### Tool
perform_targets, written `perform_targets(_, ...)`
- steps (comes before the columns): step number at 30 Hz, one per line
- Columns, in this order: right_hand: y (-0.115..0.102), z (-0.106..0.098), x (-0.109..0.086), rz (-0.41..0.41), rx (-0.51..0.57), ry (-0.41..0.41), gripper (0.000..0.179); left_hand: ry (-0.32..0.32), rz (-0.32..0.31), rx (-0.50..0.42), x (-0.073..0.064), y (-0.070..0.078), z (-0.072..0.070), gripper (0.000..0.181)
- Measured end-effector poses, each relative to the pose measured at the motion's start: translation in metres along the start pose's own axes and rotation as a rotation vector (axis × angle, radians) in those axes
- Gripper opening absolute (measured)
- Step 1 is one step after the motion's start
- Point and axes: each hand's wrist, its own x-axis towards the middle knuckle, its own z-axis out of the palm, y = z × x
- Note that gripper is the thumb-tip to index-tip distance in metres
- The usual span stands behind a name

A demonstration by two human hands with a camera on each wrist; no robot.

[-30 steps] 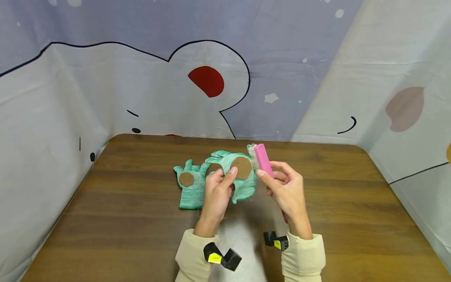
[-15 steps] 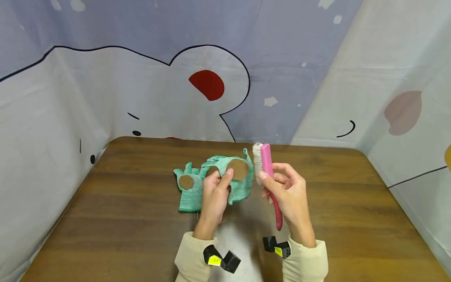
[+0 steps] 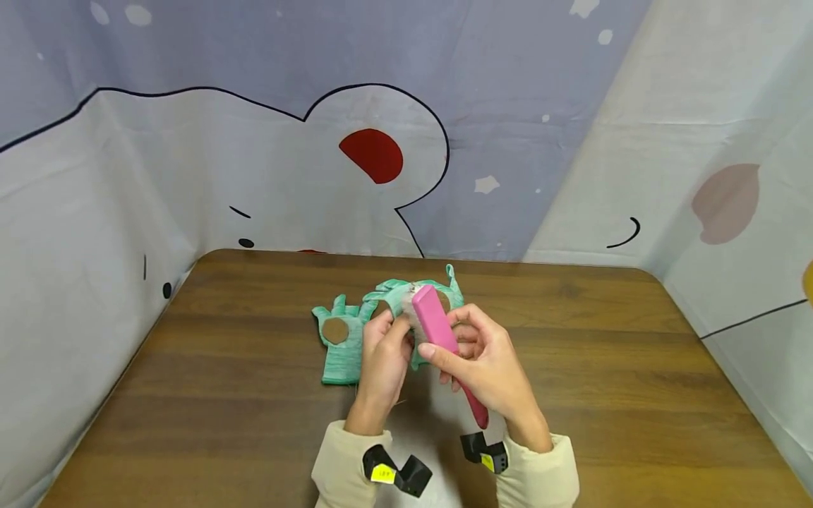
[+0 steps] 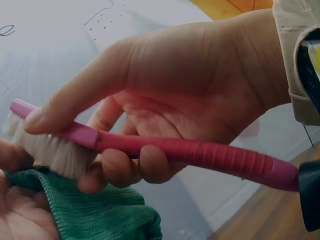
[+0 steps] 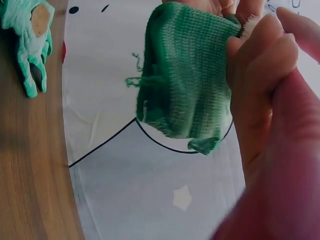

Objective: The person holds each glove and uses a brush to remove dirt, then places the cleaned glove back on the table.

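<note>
A wood-grained table [image 3: 622,395] runs back to a printed cloth backdrop [image 3: 533,141]. Over the table, the right hand [image 3: 485,360] grips a pink brush [image 3: 435,321], bristles [image 4: 55,152] at a green glove [image 5: 192,75] pinched by the left hand [image 3: 384,353]; a second glove [image 3: 343,360] lies farther left.

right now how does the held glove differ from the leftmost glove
The held glove is in the left hand; the leftmost glove lies on the table. In the head view the brush partly hides the held glove's patch; the leftmost glove's shows whole. Both are green with brown patches.
</note>
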Motion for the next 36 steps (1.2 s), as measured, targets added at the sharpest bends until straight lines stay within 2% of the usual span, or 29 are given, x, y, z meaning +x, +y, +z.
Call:
perform_targets(9, -0.017, 0.001, -0.001, 0.052, -0.022, 0.066, 0.031, -0.046, -0.012, -0.067, 0.000, -0.001, 0.000, 0.020)
perform_targets(18, 0.007, -0.005, 0.004, 0.055, -0.032, 0.171, 0.036, -0.043, -0.011, 0.008, 0.002, -0.004, 0.000, 0.020)
perform_targets(23, 0.010, -0.008, 0.006, 0.055, 0.000, 0.196, 0.037, -0.025, 0.012, 0.153, 0.003, -0.007, -0.002, 0.027)
perform_targets(26, 0.011, -0.010, 0.007, 0.072, -0.002, 0.218, 0.038, -0.014, 0.027, 0.205, 0.003, -0.007, -0.003, 0.033)
perform_targets(32, 0.014, -0.013, 0.010, 0.078, -0.012, 0.262, 0.038, 0.002, 0.036, 0.213, 0.004, -0.007, -0.003, 0.040)
perform_targets(36, 0.018, -0.015, 0.008, 0.090, -0.020, 0.316, 0.036, 0.010, 0.002, 0.161, 0.002, -0.009, -0.001, 0.038)
